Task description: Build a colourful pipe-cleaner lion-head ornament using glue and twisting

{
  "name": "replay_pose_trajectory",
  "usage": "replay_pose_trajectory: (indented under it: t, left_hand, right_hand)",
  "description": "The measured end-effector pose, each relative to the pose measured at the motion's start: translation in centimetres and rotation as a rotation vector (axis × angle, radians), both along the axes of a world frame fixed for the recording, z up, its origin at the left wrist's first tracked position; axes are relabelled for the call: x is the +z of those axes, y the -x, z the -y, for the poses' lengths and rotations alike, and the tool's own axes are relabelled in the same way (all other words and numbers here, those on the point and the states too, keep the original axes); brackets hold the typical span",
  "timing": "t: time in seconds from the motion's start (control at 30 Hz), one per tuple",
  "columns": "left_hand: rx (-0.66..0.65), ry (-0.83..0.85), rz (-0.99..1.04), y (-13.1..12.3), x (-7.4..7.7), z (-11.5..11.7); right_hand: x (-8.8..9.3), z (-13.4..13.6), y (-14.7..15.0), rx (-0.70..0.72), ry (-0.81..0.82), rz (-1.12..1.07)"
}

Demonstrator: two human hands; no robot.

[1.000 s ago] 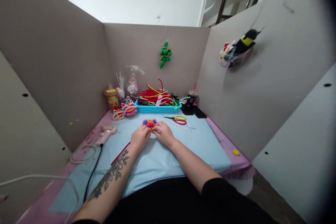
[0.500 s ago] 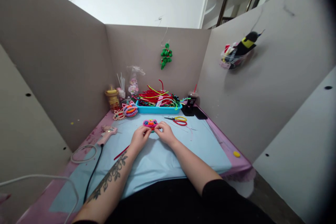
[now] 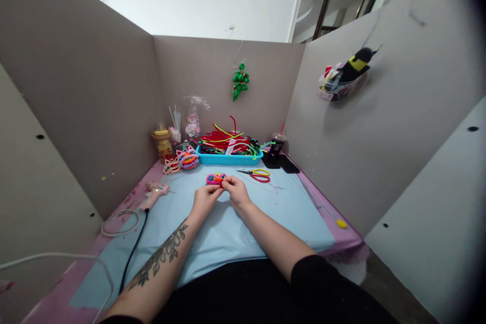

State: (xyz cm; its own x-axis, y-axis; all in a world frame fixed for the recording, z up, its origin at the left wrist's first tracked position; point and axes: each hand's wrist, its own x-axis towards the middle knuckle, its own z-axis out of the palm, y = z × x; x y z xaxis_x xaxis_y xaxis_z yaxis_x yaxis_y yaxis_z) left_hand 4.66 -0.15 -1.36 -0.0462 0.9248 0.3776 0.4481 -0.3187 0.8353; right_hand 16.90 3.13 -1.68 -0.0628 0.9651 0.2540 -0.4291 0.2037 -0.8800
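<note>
Both hands are close together above the middle of the blue cloth, working on a small fuzzy pipe-cleaner figure point(image 3: 215, 178) in pink, blue and orange. My left hand point(image 3: 206, 200) pinches its lower edge between thumb and fingers. On the other side, the fingertips of my right hand point(image 3: 236, 191) are closed at the figure's front, where a bit of red shows. Fingers cover the lower part, so I cannot tell how the red bit joins the rest. Scissors point(image 3: 260, 174) with yellow and red handles lie beyond my right hand.
A blue tray point(image 3: 230, 160) piled with pipe cleaners stands at the back. Left of it sit a finished purple-and-orange fuzzy head point(image 3: 188, 158) and a cream-and-red one point(image 3: 172, 166). A pink glue gun point(image 3: 156, 194) lies left with its cord. A drink cup point(image 3: 277, 143) and phone point(image 3: 289, 164) are back right.
My hands have turned slightly, with the right fingers shifting left across the figure. The red strip beside my left forearm is no longer visible there.
</note>
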Motion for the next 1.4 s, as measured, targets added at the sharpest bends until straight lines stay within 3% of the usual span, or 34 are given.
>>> replay_pose_trajectory:
  t: [0.33, 0.5, 0.67, 0.87, 0.97, 1.2, 1.4]
  left_hand:
    - [0.041, -0.112, -0.067, -0.6, 0.5, 0.3]
    - [0.031, -0.084, -0.1, 0.1, 0.1, 0.0]
    - [-0.018, -0.143, -0.216, 0.4, -0.4, -0.1]
    - [-0.044, -0.194, -0.415, 0.9, -0.3, 0.1]
    - [-0.022, -0.219, -0.466, 0.9, -0.3, 0.3]
    - [0.021, -0.308, -0.334, 0.8, -0.6, 0.1]
    - [0.059, -0.267, -0.248, 0.6, -0.3, 0.2]
  right_hand:
    - [-0.4, -0.3, 0.5, 0.068, 0.068, -0.102]
    - [0.1, -0.3, -0.9, 0.081, -0.03, 0.14]
    - [0.8, -0.1, -2.5, -0.053, -0.261, 0.453]
    - [0.8, -0.4, -3.2, -0.05, -0.357, 0.676]
    - [0.7, -0.4, -3.1, -0.13, -0.44, 0.749]
    - [0.1, -0.3, -2.3, -0.333, -0.405, 0.746]
    - [-0.4, -0.6, -1.6, -0.347, -0.272, 0.595]
